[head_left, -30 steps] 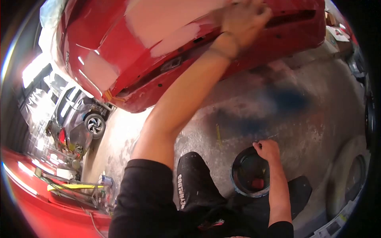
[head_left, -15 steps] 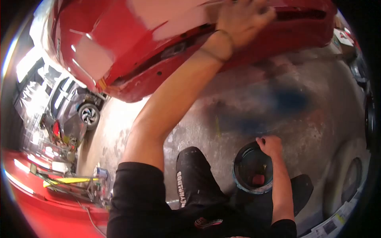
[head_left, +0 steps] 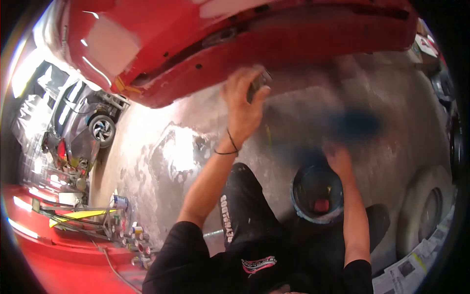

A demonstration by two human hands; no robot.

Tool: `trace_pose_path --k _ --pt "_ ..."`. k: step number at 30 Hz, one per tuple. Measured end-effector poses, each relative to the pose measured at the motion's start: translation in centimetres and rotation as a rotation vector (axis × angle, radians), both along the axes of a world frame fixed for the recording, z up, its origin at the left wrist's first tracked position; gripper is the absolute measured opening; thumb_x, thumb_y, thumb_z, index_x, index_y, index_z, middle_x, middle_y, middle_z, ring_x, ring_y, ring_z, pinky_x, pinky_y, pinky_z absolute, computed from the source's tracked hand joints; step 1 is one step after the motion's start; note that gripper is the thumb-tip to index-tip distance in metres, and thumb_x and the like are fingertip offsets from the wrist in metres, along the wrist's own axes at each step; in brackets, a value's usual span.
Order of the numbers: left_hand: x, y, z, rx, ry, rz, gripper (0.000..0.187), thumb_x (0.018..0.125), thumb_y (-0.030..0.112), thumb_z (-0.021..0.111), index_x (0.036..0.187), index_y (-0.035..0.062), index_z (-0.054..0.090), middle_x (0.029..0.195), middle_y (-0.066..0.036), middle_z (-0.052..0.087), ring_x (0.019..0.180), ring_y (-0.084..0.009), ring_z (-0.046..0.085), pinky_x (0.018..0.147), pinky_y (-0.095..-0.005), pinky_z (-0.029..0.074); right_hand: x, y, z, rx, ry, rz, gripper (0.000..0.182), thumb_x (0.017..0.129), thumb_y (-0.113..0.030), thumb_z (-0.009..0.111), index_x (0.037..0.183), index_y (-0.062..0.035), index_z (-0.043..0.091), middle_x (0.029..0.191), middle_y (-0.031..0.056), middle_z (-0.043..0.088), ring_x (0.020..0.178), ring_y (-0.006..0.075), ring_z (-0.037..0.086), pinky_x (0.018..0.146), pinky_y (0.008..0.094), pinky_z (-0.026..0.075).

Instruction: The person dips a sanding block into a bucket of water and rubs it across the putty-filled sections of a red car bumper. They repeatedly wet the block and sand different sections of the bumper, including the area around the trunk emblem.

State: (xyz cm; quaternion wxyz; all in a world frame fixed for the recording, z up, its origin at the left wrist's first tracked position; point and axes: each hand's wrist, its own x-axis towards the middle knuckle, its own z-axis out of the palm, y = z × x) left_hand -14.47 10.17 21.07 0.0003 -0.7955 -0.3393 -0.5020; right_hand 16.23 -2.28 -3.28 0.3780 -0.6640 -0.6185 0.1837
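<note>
My left hand (head_left: 244,100) is raised in front of the lower edge of the red car panel (head_left: 205,63), apart from it. Its fingers and thumb are closed around a small dark pad (head_left: 255,89), partly hidden and blurred. Lower right, my right hand (head_left: 338,158) grips the far rim of a dark bucket (head_left: 295,198); its fingers are smeared by motion. Inside the bucket a small red block (head_left: 321,205) shows.
A tire (head_left: 416,213) lies at the right, near newspaper sheets (head_left: 406,274). At left stand a damaged car (head_left: 81,127), a metal stand with a yellow strip (head_left: 83,214) and several cans (head_left: 139,235). The concrete floor (head_left: 289,112) has wet patches.
My left hand has come down and back from the red panel, with the dark pad now showing in it. My right hand stays at the bucket. The whole view has shifted slightly.
</note>
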Motion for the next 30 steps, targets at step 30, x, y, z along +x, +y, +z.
trace_pose_path --k 30 --pt "9.1 -6.0 -30.3 -1.146 0.428 -0.371 0.051 0.110 0.054 0.062 0.151 0.0229 0.066 0.142 -0.016 0.074 0.131 -0.0407 0.071 0.113 -0.0575 0.050 -1.5 -10.5 -4.7 -0.844 0.280 -0.235 0.056 0.101 -0.055 0.080 0.117 -0.0028 0.072 0.099 0.0129 0.077 0.090 0.0269 0.075 0.083 0.0410 0.062"
